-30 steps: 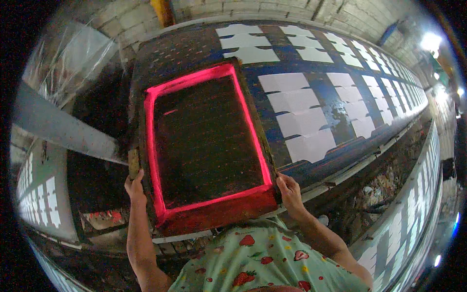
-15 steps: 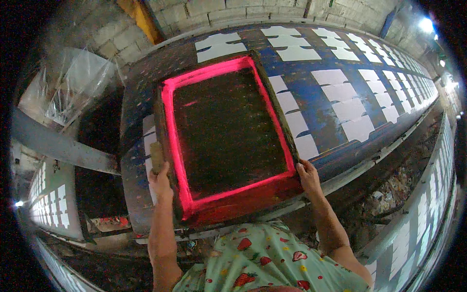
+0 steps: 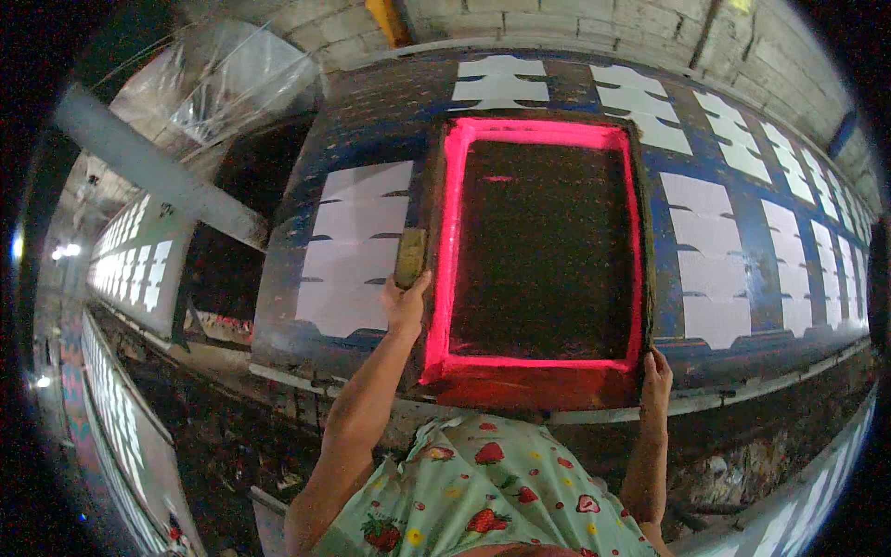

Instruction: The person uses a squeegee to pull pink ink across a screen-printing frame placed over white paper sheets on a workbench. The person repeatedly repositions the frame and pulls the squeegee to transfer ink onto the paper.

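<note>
I hold a rectangular screen-printing frame (image 3: 548, 255) with a dark mesh and a bright pink ink border. It lies tilted or flat over a dark table; its exact height above the surface I cannot tell. My left hand (image 3: 406, 302) is closed on the frame's left edge, next to a tan block (image 3: 410, 258) at that side. Whether the block is fixed to the frame is unclear. My right hand (image 3: 657, 376) grips the lower right corner, thumb on top and fingers mostly hidden. White cut fabric pieces (image 3: 357, 246) lie in a column left of the frame, with another column (image 3: 705, 251) to its right.
The long dark-blue table (image 3: 288, 288) carries further rows of white pieces toward the far right. A grey beam (image 3: 162, 167) slants in at the left, near clear plastic sheeting (image 3: 232, 84). Other tables with white pieces (image 3: 130, 251) stand at left and lower right. A block wall (image 3: 548, 28) runs behind.
The frame has shifted right along the table and squared up with the rows, baring the left column of white pieces. My view has turned too. Both hands keep their grip.
</note>
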A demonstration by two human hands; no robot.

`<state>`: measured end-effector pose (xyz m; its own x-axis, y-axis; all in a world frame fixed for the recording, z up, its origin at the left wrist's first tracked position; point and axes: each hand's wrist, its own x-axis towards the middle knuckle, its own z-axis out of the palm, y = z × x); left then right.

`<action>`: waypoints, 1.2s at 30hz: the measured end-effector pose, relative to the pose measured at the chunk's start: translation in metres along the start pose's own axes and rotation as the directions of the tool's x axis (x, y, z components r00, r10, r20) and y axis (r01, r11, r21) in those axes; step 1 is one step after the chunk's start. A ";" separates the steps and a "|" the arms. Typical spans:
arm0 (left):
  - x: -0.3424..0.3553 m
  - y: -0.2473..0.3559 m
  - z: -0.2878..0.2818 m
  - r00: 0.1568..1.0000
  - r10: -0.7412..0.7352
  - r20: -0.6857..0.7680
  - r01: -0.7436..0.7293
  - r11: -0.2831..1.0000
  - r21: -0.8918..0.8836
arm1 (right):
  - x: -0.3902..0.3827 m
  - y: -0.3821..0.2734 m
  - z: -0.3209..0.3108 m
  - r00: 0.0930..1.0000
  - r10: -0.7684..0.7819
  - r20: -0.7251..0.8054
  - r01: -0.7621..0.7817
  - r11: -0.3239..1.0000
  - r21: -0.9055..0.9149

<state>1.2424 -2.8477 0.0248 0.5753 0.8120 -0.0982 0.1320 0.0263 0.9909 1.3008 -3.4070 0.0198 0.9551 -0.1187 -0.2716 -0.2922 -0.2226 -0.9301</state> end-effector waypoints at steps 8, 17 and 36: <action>-0.015 0.024 0.020 0.999 0.010 0.035 -0.010 1.000 -0.012 | -0.015 -0.019 -0.010 0.974 -0.224 0.020 0.204 0.839 -0.504; 0.007 -0.018 0.020 0.995 0.061 -0.077 -0.038 0.960 0.279 | -0.113 -0.098 0.081 0.445 -0.215 0.869 0.892 0.192 -0.409; -0.001 -0.018 0.021 0.964 0.263 -0.025 -0.242 0.918 0.315 | -0.121 -0.102 0.142 0.604 -0.113 0.789 0.797 0.103 -0.596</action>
<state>1.2561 -2.8608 0.0049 0.5697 0.8044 0.1684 0.2362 -0.3565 0.9039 1.2219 -3.2325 0.1127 0.6498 0.7165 -0.2536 0.7009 -0.6940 -0.1647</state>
